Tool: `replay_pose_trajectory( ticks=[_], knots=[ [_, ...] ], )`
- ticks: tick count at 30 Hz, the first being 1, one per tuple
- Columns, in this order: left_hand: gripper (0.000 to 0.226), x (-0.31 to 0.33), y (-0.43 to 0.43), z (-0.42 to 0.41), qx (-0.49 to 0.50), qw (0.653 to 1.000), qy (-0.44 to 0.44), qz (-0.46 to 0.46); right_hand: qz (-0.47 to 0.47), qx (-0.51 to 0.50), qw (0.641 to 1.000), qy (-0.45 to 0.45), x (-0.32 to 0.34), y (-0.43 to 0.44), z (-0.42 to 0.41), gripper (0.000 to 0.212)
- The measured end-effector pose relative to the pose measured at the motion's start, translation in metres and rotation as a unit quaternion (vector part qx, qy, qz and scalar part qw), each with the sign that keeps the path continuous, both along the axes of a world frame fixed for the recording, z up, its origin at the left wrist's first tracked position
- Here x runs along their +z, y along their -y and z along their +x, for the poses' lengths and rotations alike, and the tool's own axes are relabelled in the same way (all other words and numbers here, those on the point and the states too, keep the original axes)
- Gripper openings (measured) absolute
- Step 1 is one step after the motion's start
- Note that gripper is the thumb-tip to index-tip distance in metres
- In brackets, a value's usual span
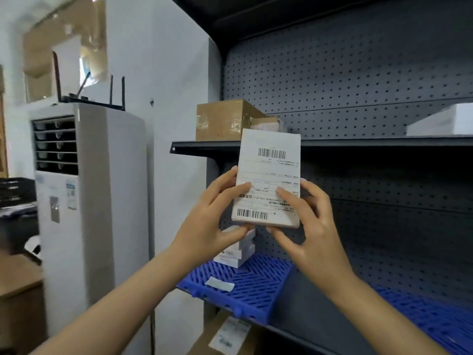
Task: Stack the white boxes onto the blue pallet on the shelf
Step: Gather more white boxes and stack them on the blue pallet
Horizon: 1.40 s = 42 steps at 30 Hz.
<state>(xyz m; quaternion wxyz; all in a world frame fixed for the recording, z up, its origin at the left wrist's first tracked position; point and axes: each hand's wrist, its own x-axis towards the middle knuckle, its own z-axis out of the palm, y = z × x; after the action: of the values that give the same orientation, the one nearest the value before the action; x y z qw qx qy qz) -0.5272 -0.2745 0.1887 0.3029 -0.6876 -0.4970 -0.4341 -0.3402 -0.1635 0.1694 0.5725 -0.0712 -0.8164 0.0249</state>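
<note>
I hold a flat white box (268,170) with a barcode shipping label upright in front of the shelf unit. My left hand (215,213) grips its lower left edge and my right hand (307,221) grips its lower right edge. Below and behind it a blue slatted pallet (256,285) lies on the lower shelf. A short stack of white boxes (238,252) stands at the pallet's back left corner, partly hidden by my left hand. A small white paper slip (220,283) lies on the pallet's front.
A brown cardboard box (220,121) sits on the upper shelf (204,146), a white box (442,121) at its right end. A second blue pallet (430,319) lies lower right. A white floor air conditioner (89,201) stands left. A cardboard box (225,336) sits beneath the shelf.
</note>
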Motion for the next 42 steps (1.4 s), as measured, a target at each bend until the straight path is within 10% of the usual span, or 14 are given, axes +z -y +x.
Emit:
replay_pose_trajectory(
  ticks=[23,42],
  knots=[
    [0.072,-0.082,-0.143,-0.200,0.009,0.966,0.150,-0.212,-0.191,0.016,0.972,0.139,-0.066,-0.133,-0.185,0.056],
    [0.060,-0.132,-0.270,-0.322,-0.232,0.895,0.074,-0.374,-0.331,-0.203,0.913,0.127,-0.125,-0.162,-0.283,0.046]
  ],
)
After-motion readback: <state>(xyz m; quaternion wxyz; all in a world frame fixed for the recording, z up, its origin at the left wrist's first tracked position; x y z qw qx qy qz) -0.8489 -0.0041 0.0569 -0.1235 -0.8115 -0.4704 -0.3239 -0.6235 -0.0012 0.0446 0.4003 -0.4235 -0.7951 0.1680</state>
